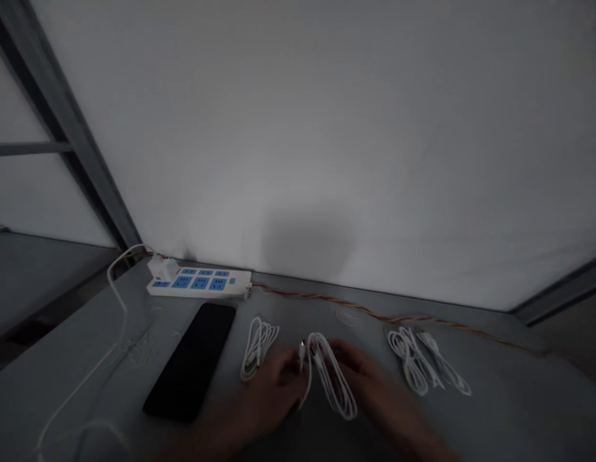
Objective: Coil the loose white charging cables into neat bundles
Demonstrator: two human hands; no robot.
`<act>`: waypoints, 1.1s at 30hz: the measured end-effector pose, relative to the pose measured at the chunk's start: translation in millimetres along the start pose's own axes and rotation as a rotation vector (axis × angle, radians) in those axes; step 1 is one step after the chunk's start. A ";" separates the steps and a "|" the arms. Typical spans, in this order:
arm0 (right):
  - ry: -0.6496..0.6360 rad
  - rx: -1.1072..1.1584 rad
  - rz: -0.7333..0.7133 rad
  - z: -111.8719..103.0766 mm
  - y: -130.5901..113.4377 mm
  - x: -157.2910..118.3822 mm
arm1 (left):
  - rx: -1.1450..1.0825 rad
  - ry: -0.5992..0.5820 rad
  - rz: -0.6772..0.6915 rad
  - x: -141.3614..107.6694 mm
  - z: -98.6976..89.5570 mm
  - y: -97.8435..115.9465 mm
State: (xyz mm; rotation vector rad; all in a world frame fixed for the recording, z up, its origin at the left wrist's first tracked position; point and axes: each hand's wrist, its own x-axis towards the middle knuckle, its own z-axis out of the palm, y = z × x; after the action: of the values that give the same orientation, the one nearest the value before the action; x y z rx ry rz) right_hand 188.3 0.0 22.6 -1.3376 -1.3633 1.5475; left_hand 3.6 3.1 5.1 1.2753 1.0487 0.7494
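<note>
A coiled white charging cable [332, 378] lies between my left hand [271, 393] and my right hand [360, 375]. A small connector end [302, 354] of the cable sticks up at my left fingertips, and my left hand seems to pinch the cable there. My right fingers reach over the top of the coil, but blur hides their grip. Another white coil [258, 350] lies just beyond my left hand. Two more white cable bundles [409, 362] lie to the right.
A black smartphone [189, 362] lies left of the cables on the grey table [514, 398]. A blue-and-white power strip [197, 283] with a white plug stands at the back edge. A twisted orange-yellow wire [389, 317] runs along the wall, and a white cord [110, 340] trails at left.
</note>
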 end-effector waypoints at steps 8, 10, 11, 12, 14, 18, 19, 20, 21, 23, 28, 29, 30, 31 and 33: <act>0.162 -0.283 -0.134 6.3 22.1 7.3 | 0.143 0.145 0.001 2.4 1.2 -5.3; 0.155 -0.356 -0.156 7.9 25.6 8.6 | 0.156 0.137 -0.015 1.5 1.7 -7.6; 0.147 -0.366 -0.171 8.5 26.1 9.2 | 0.156 0.135 -0.019 0.9 2.1 -8.4; 0.135 -0.367 -0.182 8.9 25.8 9.8 | 0.155 0.142 -0.018 0.2 2.6 -8.8; 0.102 -0.370 -0.184 9.7 23.6 10.8 | 0.155 0.192 -0.007 -0.4 3.7 -9.2; 0.091 -0.403 -0.251 9.9 19.8 11.7 | 0.212 0.201 0.050 1.9 4.0 -7.1; 0.101 -0.414 -0.263 9.2 19.4 11.5 | 0.230 0.203 0.061 2.8 3.4 -6.0; 0.108 -0.422 -0.265 8.0 19.0 11.0 | 0.240 0.210 0.071 3.7 2.4 -4.7; 0.110 -0.424 -0.259 6.3 18.2 10.4 | 0.238 0.219 0.080 4.5 1.3 -3.3; 0.127 -0.408 -0.243 1.4 15.4 9.2 | 0.213 0.224 0.096 5.7 -1.2 -1.1; 0.206 -0.305 -0.140 -17.3 8.4 11.5 | 0.136 0.301 0.140 7.7 -9.0 1.2; 0.195 -0.256 -0.118 -21.0 8.4 12.7 | 0.137 0.325 0.147 8.0 -11.0 1.8; 0.186 -0.204 -0.105 -24.2 8.8 13.6 | 0.147 0.346 0.150 8.3 -13.1 2.5; 0.184 -0.153 -0.102 -27.0 9.2 14.0 | 0.167 0.366 0.155 8.6 -15.2 3.4; 0.201 -0.064 -0.105 -30.7 9.2 12.6 | 0.212 0.409 0.180 9.1 -19.0 5.3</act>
State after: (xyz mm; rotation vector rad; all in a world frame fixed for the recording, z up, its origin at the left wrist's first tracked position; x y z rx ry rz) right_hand 215.9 18.1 12.7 -1.3967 -1.3437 1.2733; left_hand -9.9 19.6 8.9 1.4458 1.3826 1.0907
